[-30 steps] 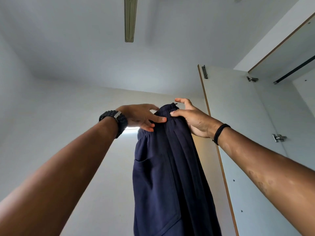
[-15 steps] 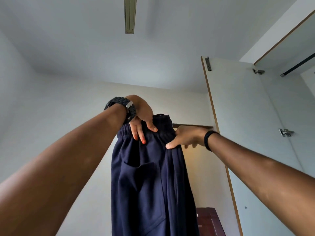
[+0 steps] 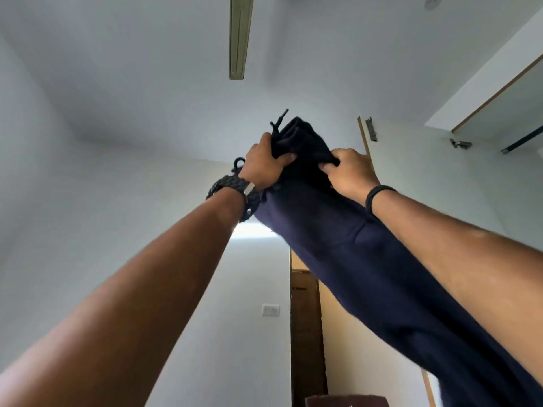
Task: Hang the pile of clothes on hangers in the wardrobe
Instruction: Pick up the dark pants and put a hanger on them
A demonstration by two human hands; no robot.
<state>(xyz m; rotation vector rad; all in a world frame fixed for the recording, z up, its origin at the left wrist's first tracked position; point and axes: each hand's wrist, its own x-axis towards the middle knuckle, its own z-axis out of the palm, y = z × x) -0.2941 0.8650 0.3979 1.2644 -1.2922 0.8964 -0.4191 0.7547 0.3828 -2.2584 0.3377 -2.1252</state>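
Head view: both hands are raised overhead, left hand [image 3: 264, 163] and right hand [image 3: 349, 171] each clenched on the bunched waistband of the navy trousers [image 3: 367, 259], which trail down to the lower right, beside the open wardrobe door [image 3: 426, 177]; no hanger shows. Risk, as I judge it: the thick folded waistband could slip from either grip, or the loose drawstring [image 3: 279, 118] could snag on the rail [image 3: 523, 141], dropping the garment. No brand, label or writing is readable anywhere.
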